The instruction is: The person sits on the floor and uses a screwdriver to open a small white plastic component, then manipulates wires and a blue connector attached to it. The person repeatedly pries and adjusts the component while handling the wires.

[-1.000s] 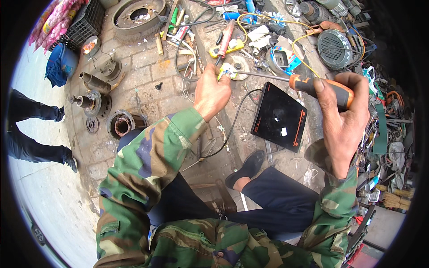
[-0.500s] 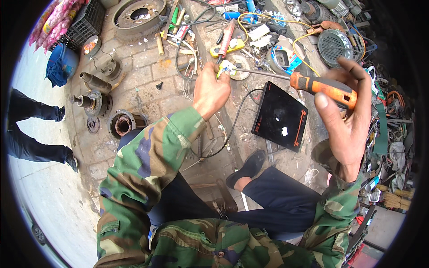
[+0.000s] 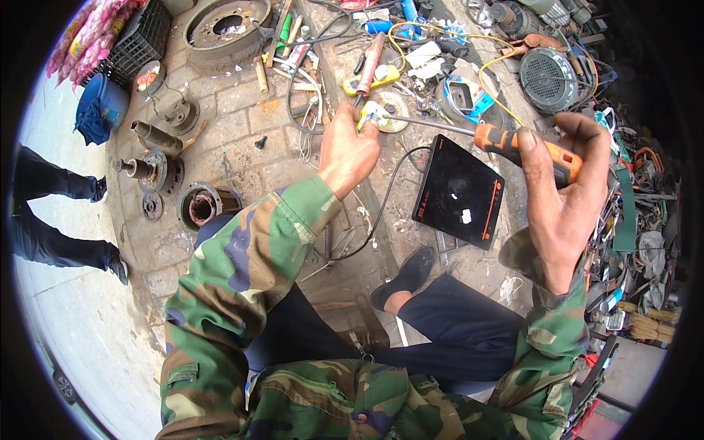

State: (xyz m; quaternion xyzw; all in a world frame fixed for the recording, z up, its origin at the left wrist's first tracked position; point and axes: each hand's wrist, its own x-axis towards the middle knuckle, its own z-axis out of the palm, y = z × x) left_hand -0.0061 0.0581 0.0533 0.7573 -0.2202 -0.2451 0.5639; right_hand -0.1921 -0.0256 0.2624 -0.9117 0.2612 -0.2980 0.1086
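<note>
My left hand (image 3: 347, 152) pinches a small white-and-yellow piece (image 3: 373, 114) between thumb and fingers; its exact kind I cannot make out. Against that piece rests the shaft tip of a long screwdriver (image 3: 490, 138) with an orange-and-black handle. My right hand (image 3: 561, 205) is closed round the handle end, thumb on the near side and fingers on the far side. Below the shaft lies a flat black induction cooktop (image 3: 460, 192) with a cord. Just beyond my left hand are a pink-handled tool (image 3: 372, 59) and a pale round disc (image 3: 394, 110).
Motor parts, among them an open round housing (image 3: 202, 207), stand on the paving at left, near a big metal wheel rim (image 3: 229, 29). A blue bucket (image 3: 110, 99) is at far left, close to a bystander's legs (image 3: 62, 209). Cluttered tools and a round grille (image 3: 548, 79) fill the right.
The right hand's fingers and thumb have closed in on the screwdriver handle, which they held more loosely before. My left hand and the small piece are almost unmoved.
</note>
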